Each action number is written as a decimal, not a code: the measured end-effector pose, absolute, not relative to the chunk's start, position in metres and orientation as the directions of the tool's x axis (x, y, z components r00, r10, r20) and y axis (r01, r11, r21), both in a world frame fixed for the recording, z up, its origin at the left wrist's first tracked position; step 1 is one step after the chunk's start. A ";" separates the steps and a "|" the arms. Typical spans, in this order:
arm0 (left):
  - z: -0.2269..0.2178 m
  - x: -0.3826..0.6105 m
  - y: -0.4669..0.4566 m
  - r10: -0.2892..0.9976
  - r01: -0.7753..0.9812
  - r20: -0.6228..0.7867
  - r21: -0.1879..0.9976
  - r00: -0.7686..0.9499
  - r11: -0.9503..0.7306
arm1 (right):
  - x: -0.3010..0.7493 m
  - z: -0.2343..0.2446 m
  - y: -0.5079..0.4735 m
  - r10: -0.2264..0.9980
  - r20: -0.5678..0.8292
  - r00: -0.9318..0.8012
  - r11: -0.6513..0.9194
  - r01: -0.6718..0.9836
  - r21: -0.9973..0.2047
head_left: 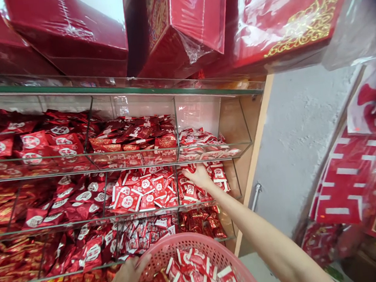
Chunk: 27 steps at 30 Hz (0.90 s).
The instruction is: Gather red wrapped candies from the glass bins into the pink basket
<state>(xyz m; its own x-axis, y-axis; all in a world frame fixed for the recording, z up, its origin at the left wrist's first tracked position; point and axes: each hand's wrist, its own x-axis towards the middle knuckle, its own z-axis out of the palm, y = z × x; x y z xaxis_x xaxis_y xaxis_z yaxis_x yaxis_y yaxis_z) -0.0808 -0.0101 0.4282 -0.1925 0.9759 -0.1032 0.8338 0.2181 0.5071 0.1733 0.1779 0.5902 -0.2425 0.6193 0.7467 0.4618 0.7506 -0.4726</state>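
My right hand (199,176) reaches into the right-hand bin of the middle shelf and lies on a pile of small red-and-white candy packets (217,173); its fingers curl down among them, and I cannot make out whether any packet is in its grip. My left hand (127,278) holds the rim of a pink plastic basket (197,242) at the bottom of the view. The basket holds several of the same red-and-white packets (193,276).
Clear acrylic bins (175,151) on tiered shelves hold red wrapped sweets of several kinds. Large red gift boxes (180,23) wrapped in plastic sit on the glass top shelf. A grey wall (293,140) and red paper decorations (353,183) are to the right.
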 end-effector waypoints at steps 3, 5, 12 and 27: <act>0.431 -0.080 -0.010 0.976 0.836 -0.112 0.502 -0.189 0.219 | 0.174 0.589 0.174 0.521 0.743 -0.420 0.799 0.546 -0.251; 0.432 -0.079 -0.011 0.972 0.834 -0.120 0.499 -0.203 0.236 | 0.176 0.588 0.171 0.436 0.732 -0.523 0.823 0.561 -0.089; 0.427 -0.079 -0.011 0.974 0.842 -0.095 0.490 -0.205 0.225 | 0.185 0.584 0.163 0.346 0.731 -0.589 0.808 0.583 0.088; 0.427 -0.081 -0.010 0.972 0.855 -0.095 0.463 -0.215 0.234 | 0.200 0.577 0.130 0.192 0.893 -0.408 0.883 0.468 0.024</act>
<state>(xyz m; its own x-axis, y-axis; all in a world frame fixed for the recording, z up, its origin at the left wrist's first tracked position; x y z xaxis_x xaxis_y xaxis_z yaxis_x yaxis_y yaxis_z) -0.0806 -0.0102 0.4267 -0.2148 0.9720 -0.0948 0.8547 0.2341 0.4633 0.1997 0.1303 0.5769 -0.4078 0.1922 0.8926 0.4680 0.8834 0.0235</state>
